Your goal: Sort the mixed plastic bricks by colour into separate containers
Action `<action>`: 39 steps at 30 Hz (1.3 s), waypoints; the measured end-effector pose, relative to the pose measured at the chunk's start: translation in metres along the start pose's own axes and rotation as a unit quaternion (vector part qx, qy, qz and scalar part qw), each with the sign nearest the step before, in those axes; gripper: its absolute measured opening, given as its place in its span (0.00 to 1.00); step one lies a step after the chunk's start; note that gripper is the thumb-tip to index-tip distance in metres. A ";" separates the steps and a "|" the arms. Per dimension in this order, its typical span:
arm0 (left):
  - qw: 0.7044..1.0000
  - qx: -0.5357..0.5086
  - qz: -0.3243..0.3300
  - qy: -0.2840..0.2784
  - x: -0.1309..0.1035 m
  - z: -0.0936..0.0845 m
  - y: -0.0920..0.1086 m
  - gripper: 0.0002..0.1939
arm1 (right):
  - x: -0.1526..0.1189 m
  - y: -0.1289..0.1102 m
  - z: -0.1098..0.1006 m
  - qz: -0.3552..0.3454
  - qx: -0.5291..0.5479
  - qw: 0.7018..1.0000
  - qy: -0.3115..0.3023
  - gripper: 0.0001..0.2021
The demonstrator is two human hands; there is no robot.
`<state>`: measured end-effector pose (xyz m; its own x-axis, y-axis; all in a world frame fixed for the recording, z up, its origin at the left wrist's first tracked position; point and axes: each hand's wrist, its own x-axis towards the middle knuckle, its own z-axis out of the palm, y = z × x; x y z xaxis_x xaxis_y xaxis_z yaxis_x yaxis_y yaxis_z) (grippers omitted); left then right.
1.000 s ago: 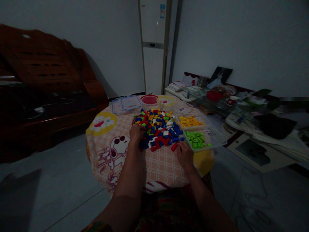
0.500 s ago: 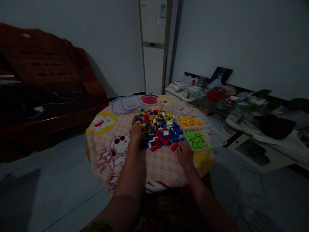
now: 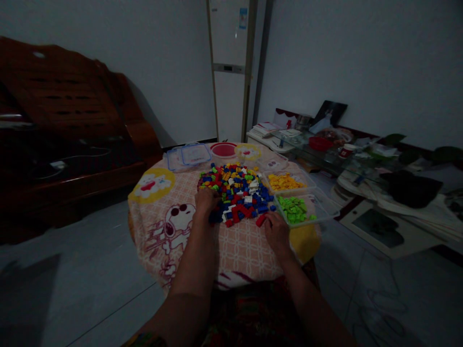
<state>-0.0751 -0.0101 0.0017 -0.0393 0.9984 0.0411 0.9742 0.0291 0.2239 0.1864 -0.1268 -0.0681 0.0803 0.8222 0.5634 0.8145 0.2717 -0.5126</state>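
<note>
A mixed pile of toy building bricks point(image 3: 237, 193) in red, blue, white, yellow and green lies on the round table's cloth. At the pile's left edge is my left hand point(image 3: 207, 199), its fingers curled in among the bricks; what they hold, if anything, is hidden. My right hand point(image 3: 277, 230) rests at the pile's lower right corner, fingers closed on a red brick point(image 3: 261, 220). Beside it on the right sits a clear plastic box with green bricks point(image 3: 293, 209). Just behind that, another clear box contains yellow bricks point(image 3: 285, 181).
Clear lids with blue edges point(image 3: 195, 154) lie at the table's back left, near a round red piece point(image 3: 224, 150). A patterned cloth point(image 3: 238, 250) covers the table. To the right stands a cluttered glass-topped stand point(image 3: 304, 142); a wooden bench point(image 3: 72, 106) is at left.
Almost nothing differs. My left hand has shifted very slightly at the pile's edge; my right hand stays at the red brick.
</note>
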 end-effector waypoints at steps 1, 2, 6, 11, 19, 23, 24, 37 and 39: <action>1.000 -0.002 0.001 0.000 0.000 0.000 0.000 0.12 | 0.000 0.000 0.000 0.001 0.001 1.000 0.001 0.15; 1.000 -0.005 0.002 0.000 0.000 -0.001 0.000 0.12 | 0.000 0.000 0.000 0.001 0.002 1.000 0.003 0.15; 0.999 -0.047 -0.011 0.024 -0.001 -0.003 0.001 0.11 | 0.000 -0.001 0.001 -0.004 0.007 1.000 0.004 0.15; 0.970 -0.212 -0.019 0.116 -0.002 -0.003 0.013 0.12 | 0.000 -0.002 0.000 -0.002 0.001 1.000 0.006 0.14; 0.854 -0.481 0.200 -0.001 -0.016 0.028 0.114 0.10 | 0.000 -0.001 -0.001 -0.004 -0.011 1.000 -0.005 0.14; 0.795 -0.537 0.280 -0.043 -0.027 0.042 0.159 0.14 | 0.000 -0.002 -0.001 0.007 -0.023 1.000 -0.005 0.15; 0.786 -0.545 0.288 -0.048 -0.029 0.044 0.163 0.16 | 0.000 -0.002 -0.001 0.009 -0.024 1.000 -0.008 0.15; 0.954 -0.276 0.041 0.109 -0.004 0.005 0.047 0.12 | -0.001 0.002 0.002 0.004 -0.005 1.000 -0.004 0.15; 0.967 -0.227 -0.013 0.111 -0.002 -0.001 0.028 0.11 | -0.002 0.002 0.002 0.003 -0.005 1.000 -0.001 0.15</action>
<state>-0.0482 -0.0114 0.0089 -0.1589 0.9608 0.2272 0.7762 -0.0206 0.6302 0.1865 -0.1268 -0.0708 0.0841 0.8249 0.5589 0.8194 0.2619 -0.5099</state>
